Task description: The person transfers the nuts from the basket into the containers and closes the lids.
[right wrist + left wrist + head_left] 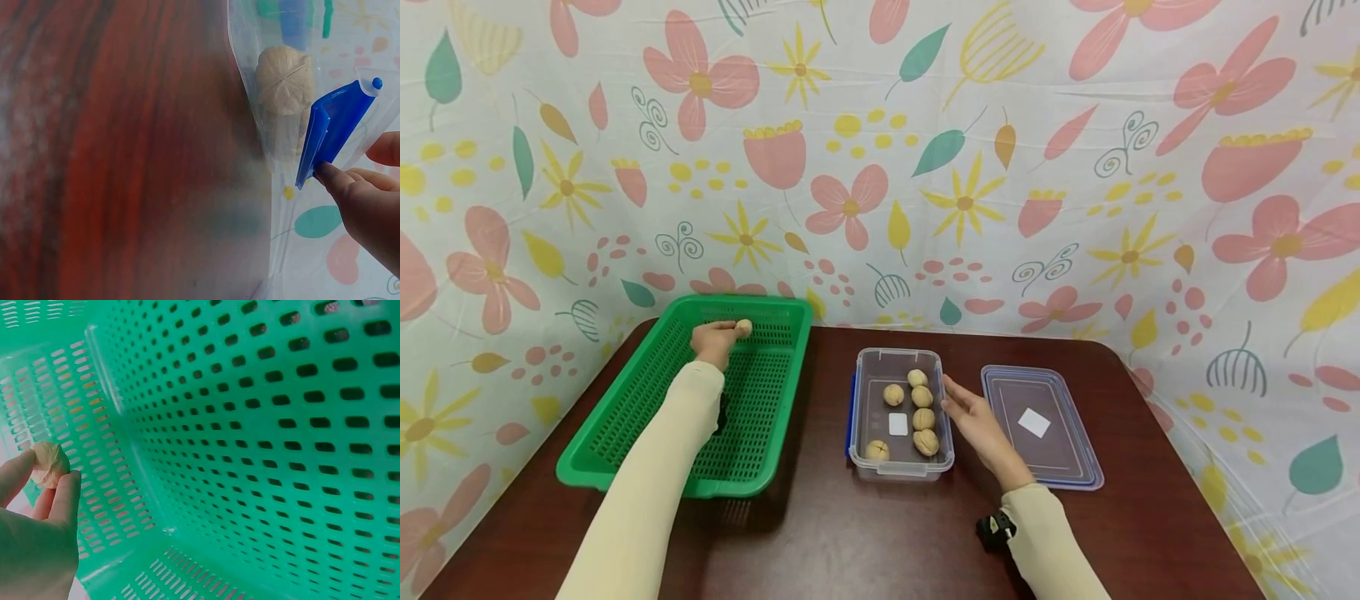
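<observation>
My left hand [713, 340] pinches a walnut [743, 327] between thumb and fingertips over the far part of a green plastic basket [765, 479]. In the left wrist view the walnut [50, 465] shows pale and ridged against the slotted basket wall. My right hand [981, 427] is beside a clear plastic box [902, 471], its fairly straight fingers touching the right side. The right wrist view has those fingertips [325, 172] against the box's blue latch [337, 119], which hangs out from the rim. Inside the box lie several walnuts [922, 418], most along its right wall.
A clear lid [1060, 433] with a blue edge and a white label lies on the dark table [850, 542], right of the box. Another blue latch [850, 417] sticks out on the box's left. A patterned cloth [880, 167] hangs behind the table.
</observation>
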A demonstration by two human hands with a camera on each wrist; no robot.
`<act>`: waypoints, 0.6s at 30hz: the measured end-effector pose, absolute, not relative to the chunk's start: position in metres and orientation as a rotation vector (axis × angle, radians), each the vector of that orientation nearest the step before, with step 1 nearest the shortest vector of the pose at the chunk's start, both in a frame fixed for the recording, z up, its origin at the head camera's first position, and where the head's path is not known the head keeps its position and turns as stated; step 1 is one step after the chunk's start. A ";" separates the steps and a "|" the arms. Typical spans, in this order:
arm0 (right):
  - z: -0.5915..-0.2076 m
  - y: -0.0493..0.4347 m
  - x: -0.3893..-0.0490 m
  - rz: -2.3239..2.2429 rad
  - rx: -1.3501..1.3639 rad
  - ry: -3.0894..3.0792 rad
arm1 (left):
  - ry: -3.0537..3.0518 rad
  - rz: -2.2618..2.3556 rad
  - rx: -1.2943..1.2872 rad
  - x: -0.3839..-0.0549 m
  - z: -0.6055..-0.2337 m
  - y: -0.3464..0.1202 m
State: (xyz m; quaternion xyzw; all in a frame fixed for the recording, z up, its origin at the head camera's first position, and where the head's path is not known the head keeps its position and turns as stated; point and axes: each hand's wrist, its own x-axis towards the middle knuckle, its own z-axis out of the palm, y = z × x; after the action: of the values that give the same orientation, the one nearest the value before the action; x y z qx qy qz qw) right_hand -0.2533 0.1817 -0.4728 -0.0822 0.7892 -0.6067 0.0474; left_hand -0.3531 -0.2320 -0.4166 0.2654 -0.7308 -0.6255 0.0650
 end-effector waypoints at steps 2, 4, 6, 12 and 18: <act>-0.472 0.182 -0.253 -1.848 -0.251 2.404 | -2.208 -1.908 0.794 -0.352 -0.415 -0.232; -0.472 0.182 -0.253 -1.846 -0.241 2.398 | -2.197 -1.946 0.783 -0.352 -0.413 -0.233; -0.471 0.182 -0.253 -1.841 -0.235 2.395 | -2.182 -1.983 0.775 -0.351 -0.410 -0.231; -0.469 0.181 -0.253 -1.833 -0.246 2.409 | -2.191 -2.064 0.677 -0.345 -0.396 -0.223; -0.470 0.181 -0.252 -1.833 -0.231 2.399 | -2.106 -2.203 0.621 -0.338 -0.385 -0.210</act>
State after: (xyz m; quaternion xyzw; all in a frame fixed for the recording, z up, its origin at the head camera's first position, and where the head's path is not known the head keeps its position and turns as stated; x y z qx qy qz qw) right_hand -0.2525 0.1813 -0.4696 -0.0762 0.7910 -0.6044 0.0570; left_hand -0.3377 -0.2097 -0.3846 0.1996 -0.6770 -0.7082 0.0157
